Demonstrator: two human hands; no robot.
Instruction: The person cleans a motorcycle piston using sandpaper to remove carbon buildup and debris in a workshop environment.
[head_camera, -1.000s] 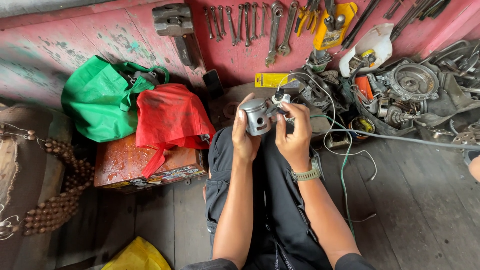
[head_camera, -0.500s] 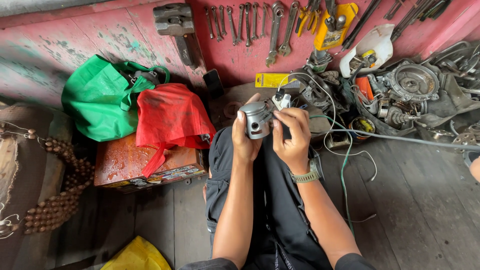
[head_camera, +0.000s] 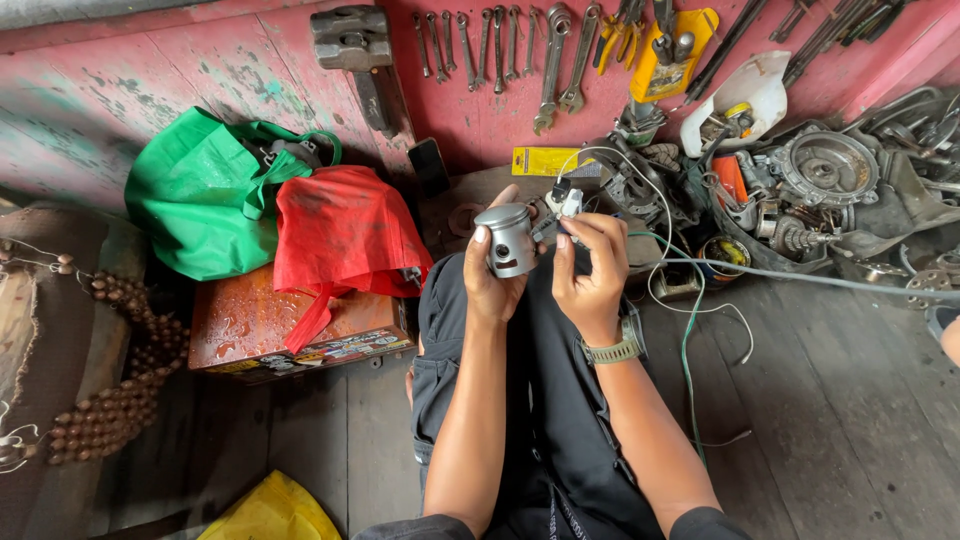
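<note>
A: Head view. Left hand (head_camera: 492, 272) wrapped around a grey metal piston (head_camera: 508, 240), held up over the lap, in front of the knees. Right hand (head_camera: 590, 265) pinches a small part (head_camera: 566, 203) just beside it.

B: Step?

A: Looks like fitting or checking at the piston's side hole. Next move likely needs the small part lined up with that hole.

B: Orientation?

A: Crown toward the wall, skirt toward the person; long axis roughly upright in frame, slightly tilted.
</note>
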